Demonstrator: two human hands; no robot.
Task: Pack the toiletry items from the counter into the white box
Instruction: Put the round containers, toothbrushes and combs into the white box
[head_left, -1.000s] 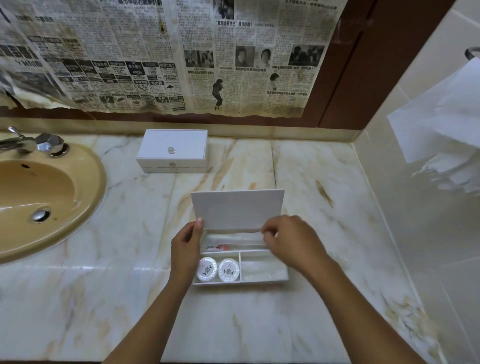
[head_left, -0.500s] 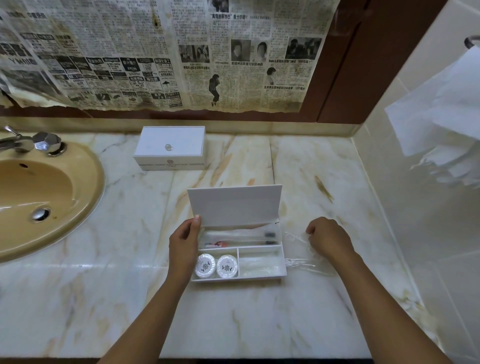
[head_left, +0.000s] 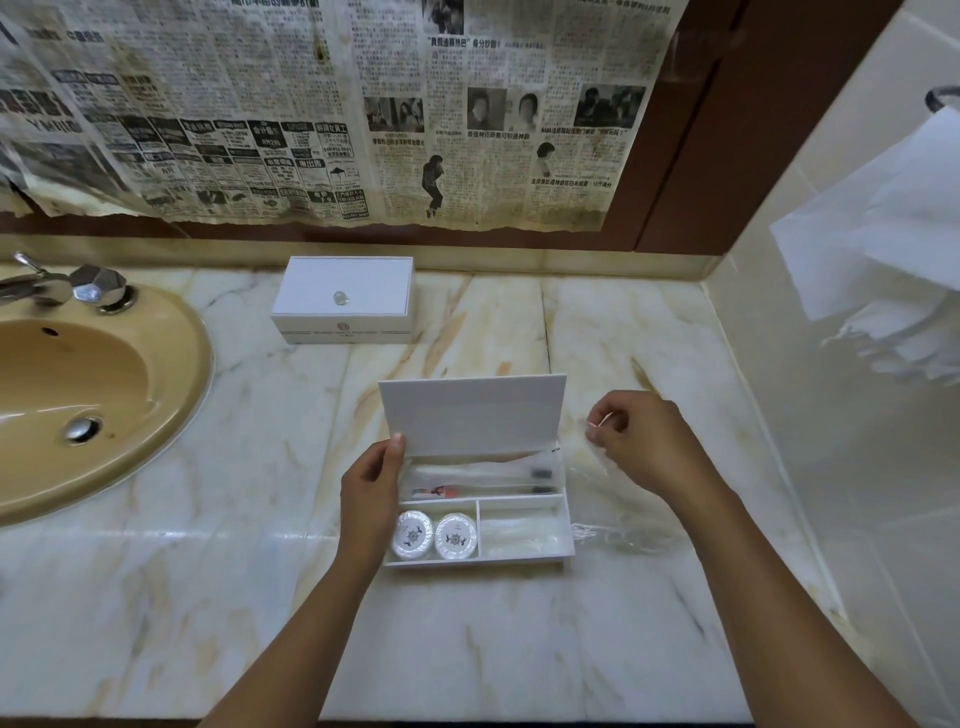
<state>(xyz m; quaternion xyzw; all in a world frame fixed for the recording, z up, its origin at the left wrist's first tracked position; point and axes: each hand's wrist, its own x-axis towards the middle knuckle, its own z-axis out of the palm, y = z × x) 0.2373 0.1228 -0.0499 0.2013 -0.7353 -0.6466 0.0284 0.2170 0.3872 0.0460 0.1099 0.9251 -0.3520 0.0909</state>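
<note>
**Clear packet lifted beside the open white box**

At lower centre of the frame, the white box (head_left: 480, 512) is seen open on the marble counter (head_left: 260, 597), its lid (head_left: 472, 415) upright. The box's left edge is held by the left hand (head_left: 371, 493), thumb against the lid's corner. Two round soaps (head_left: 436, 535) lie in the lower-left compartment; wrapped toothbrushes (head_left: 483, 480) fill the long upper one. Right of the box, a clear plastic packet (head_left: 597, 467) is pinched at its top by the right hand (head_left: 641, 441).
</note>
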